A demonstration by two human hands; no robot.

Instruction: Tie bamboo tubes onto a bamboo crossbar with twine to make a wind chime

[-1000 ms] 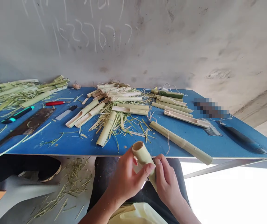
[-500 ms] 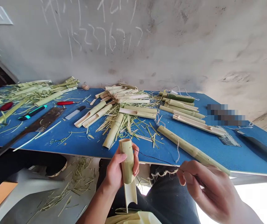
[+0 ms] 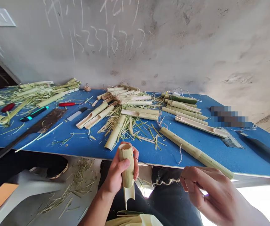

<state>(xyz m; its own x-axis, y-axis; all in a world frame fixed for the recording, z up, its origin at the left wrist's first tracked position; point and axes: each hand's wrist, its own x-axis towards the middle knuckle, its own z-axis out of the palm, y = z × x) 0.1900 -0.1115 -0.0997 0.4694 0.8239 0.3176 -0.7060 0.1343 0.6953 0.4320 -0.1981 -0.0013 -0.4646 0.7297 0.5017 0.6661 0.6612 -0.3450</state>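
Note:
Upright in my left hand [image 3: 118,171] is a bamboo tube [image 3: 126,168], its round open end up and its lower part cut away to a trough. My fingers wrap around it from behind with the thumb in front. A thin dark wire [image 3: 139,159] comes out of the tube's side near the top and runs toward my right hand [image 3: 210,191]; its middle is hard to see against the table edge. The right thumb and fingers are pinched together on the wire's far part. Frayed twine [image 3: 166,182] hangs over my leg beside those fingertips.
On the blue table [image 3: 83,142] lie a long bamboo pole [image 3: 193,150], a pile of cut bamboo [image 3: 132,100], shavings, a cleaver [image 3: 52,121], a small knife [image 3: 77,113] and a red-handled tool [image 3: 67,104]. Another person's dark-clothed leg [image 3: 31,160] is at left.
The bamboo tube has tipped slightly, showing more of its open top. My right hand has shifted a little lower, and the wire between the hands looks less distinct.

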